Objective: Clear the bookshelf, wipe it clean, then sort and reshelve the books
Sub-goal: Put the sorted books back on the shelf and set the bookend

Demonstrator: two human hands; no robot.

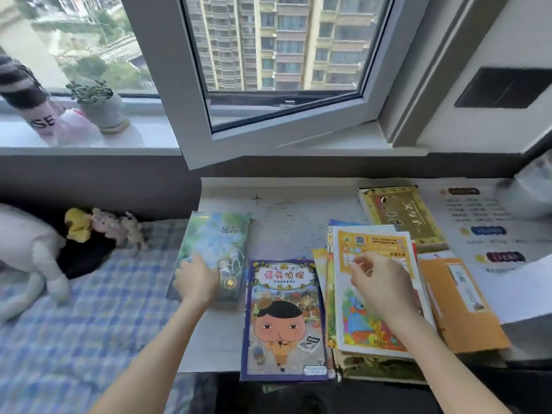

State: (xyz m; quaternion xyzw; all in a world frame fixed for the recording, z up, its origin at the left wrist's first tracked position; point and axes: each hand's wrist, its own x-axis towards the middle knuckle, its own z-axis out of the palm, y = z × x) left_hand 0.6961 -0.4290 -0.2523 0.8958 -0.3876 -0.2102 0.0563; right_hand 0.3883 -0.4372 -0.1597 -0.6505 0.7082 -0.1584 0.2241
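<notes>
books: all lying flat on the desk (286, 216); cartoon book (283, 324) sitting at centre, green book (215, 243) at its 10 o'clock, stack of books (367, 330) at its 3 o'clock, orange book (460, 309) and yellow book (406, 216) lying beyond the stack toward 2 o'clock.
handling: thin paperbacks, looking light and bendy; glossy covers probably sliding on each other. Stack is sitting ragged, likely fanning out if lifted by one edge. Safer taking each by the spine side, thumb on top, fingers under.
left hand (195, 279): lying flat on the green book's near-left part, fingers spread, pressing, not gripping.
right hand (380, 283): hanging over the stack's top cover, fingers loosely curled, thumb and forefinger close; cannot tell if pinching or only touching.
step: looking like sorting; shelf not showing.
</notes>
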